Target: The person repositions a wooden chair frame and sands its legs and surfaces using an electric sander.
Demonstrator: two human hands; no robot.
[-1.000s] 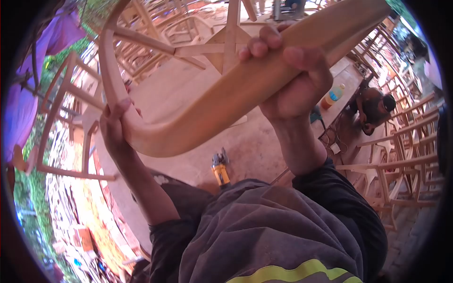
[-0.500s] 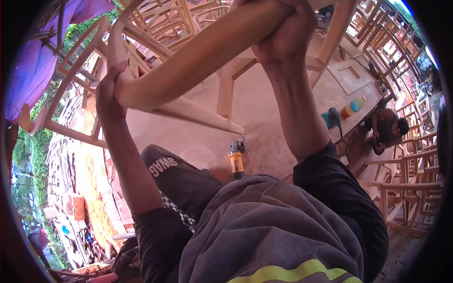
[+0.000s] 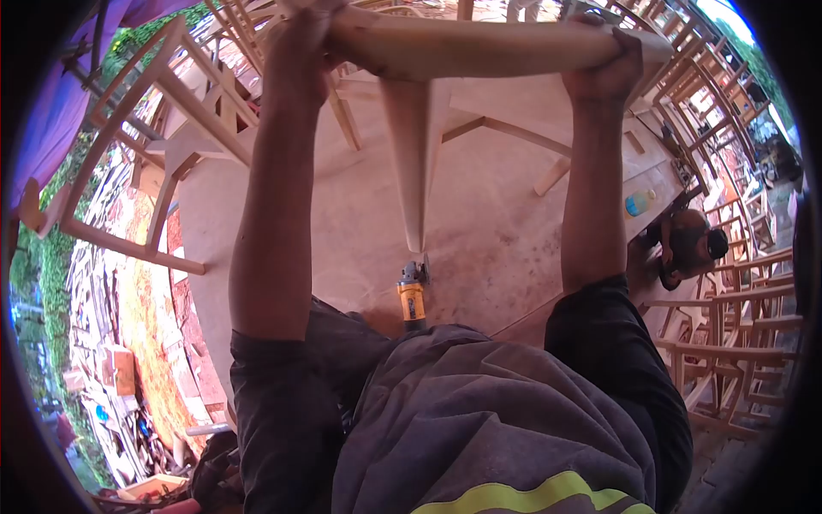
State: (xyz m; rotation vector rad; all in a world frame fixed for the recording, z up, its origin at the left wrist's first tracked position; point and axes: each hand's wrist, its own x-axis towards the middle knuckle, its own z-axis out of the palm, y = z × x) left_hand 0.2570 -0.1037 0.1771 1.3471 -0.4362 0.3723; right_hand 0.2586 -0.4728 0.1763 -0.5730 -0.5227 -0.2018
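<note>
Both my hands are up at the top of the view on a wooden chair frame (image 3: 479,49). My left hand (image 3: 295,53) is closed around the left part of its thick curved rail. Toward the rail's right end, my right hand (image 3: 606,73) wraps round the wood. A tapered chair leg (image 3: 409,154) points down toward me from under the rail. Just below that leg's tip, a yellow and black angle grinder (image 3: 412,298) lies on the pale work surface (image 3: 505,257), near my body. Some of my fingers are hidden behind the wood.
Another wooden chair frame (image 3: 137,242) stands on the left. At the right edge of the surface is a bottle (image 3: 639,203), with a person (image 3: 690,244) beyond it. Several chair frames (image 3: 736,343) are stacked at right; wood scraps (image 3: 107,283) lie at left.
The chair frame has turned, so its rail went from slanted to nearly level. My left hand moved up and right, and my right hand moved right and slightly down.
</note>
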